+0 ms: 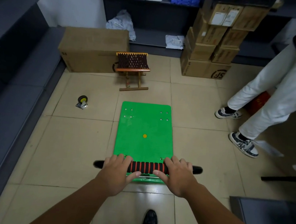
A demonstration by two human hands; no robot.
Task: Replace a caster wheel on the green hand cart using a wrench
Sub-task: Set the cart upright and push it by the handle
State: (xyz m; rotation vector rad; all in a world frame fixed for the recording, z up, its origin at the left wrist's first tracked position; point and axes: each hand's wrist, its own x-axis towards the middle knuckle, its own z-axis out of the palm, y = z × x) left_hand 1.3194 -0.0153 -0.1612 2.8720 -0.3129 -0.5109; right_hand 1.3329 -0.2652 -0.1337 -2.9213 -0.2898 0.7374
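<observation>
The green hand cart (144,126) stands on the tiled floor in front of me, deck up, with bolt holes near its far corners. Its handle (147,167) has black foam with red rings. My left hand (119,169) grips the handle's left part, and my right hand (175,173) grips its right part. A loose caster wheel (82,101), black with a yellow hub and a metal plate, lies on the floor to the left of the cart. No wrench is in view.
A small folding stool (132,68) stands beyond the cart, in front of a large cardboard box (93,49). Stacked cartons (210,45) fill the back right. Another person's legs (265,98) stand at the right. Dark shelving (12,61) lines the left wall.
</observation>
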